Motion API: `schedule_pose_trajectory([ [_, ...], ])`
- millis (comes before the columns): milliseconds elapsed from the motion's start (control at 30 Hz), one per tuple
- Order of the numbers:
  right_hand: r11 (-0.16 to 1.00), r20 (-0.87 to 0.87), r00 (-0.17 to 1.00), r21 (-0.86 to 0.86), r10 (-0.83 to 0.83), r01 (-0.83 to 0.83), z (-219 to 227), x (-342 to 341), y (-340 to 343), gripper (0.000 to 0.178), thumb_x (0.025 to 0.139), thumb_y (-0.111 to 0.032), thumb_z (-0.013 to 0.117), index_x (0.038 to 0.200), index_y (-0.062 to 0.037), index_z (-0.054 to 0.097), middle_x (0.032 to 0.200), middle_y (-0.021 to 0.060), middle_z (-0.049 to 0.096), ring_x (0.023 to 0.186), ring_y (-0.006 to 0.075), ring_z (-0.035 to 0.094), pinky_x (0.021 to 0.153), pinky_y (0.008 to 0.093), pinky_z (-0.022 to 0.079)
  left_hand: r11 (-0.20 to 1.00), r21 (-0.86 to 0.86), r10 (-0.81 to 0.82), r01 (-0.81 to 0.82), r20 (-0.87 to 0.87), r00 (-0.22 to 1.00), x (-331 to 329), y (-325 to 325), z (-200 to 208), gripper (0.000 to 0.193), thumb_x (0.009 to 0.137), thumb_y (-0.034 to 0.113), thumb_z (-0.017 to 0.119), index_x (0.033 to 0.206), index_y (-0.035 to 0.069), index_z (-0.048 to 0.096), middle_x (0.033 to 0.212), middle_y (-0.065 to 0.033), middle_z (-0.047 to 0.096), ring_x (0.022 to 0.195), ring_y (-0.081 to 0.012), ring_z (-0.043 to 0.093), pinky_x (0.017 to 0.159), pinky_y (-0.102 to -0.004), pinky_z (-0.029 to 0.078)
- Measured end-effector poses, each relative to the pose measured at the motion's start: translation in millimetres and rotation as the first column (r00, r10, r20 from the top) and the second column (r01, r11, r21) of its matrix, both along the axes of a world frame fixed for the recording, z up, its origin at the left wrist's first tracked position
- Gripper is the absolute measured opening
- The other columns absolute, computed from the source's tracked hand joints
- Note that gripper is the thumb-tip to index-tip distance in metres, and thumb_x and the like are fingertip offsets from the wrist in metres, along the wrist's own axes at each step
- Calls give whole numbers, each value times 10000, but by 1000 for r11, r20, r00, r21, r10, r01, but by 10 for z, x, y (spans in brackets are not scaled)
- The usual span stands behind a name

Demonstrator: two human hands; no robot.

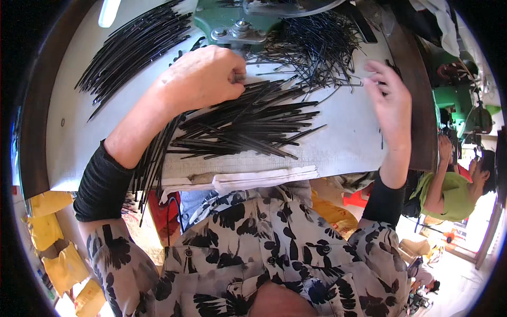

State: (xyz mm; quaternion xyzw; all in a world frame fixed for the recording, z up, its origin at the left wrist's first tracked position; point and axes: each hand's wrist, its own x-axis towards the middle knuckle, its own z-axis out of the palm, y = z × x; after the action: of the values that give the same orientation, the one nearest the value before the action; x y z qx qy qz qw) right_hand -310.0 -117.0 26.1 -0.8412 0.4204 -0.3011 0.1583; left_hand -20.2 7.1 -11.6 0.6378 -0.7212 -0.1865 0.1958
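My left hand [203, 76] is closed, its fingers curled beside the metal fitting [238, 33] of a green machine [208, 16]. What those fingers pinch, if anything, is hidden. Below it lies a loose pile of slim black strips [237, 124], pointing various ways. My right hand [390, 103] is raised over the right side of the white table, fingers bent but apart, with nothing visible in them. Just left of it is a tangled heap of thin black wire-like pieces [319, 47]. A neater bundle of long black strips [137, 47] lies at the far left.
The white table [76, 137] has a dark brown edge [422, 100] on the right. Folded white cloth [264, 178] lies along the near edge, and black strips hang over it at left. A person in a green top [449, 195] sits at right, near another green machine [449, 100].
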Motion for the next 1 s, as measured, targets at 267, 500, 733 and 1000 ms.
schedule_pose_trajectory([
  [267,944,-217,928,-66,304,-325,-132,565,215,177,801,-60,627,975,-28,627,783,47,605,641,92,537,580,219,437,999,35,7,-5,-31,999,36,11,19,246,708,212,657,854,15,645,721,-141,637,671,-283,624,638,-351,488],
  [500,924,-465,860,-195,209,-330,-293,944,127,115,809,-149,568,820,-37,588,807,131,617,729,313,621,630,417,489,1000,-5,11,-11,0,1000,6,35,43,250,707,215,657,862,19,655,739,-145,646,675,-281,631,648,-347,495],
  [733,958,-483,856,-110,182,-266,-336,989,111,139,773,-154,566,807,-22,594,783,119,634,714,307,607,645,383,469,1000,16,-7,8,-81,997,101,-2,1,255,729,204,667,892,8,660,741,-145,651,638,-233,621,622,-320,489],
  [1000,966,-254,937,-37,239,-256,-333,1012,113,139,795,-149,552,831,-24,600,822,138,647,743,328,620,668,409,487,994,99,60,-39,-219,974,174,-69,39,205,760,173,672,870,1,668,659,-80,636,455,-99,510,454,-265,416],
])
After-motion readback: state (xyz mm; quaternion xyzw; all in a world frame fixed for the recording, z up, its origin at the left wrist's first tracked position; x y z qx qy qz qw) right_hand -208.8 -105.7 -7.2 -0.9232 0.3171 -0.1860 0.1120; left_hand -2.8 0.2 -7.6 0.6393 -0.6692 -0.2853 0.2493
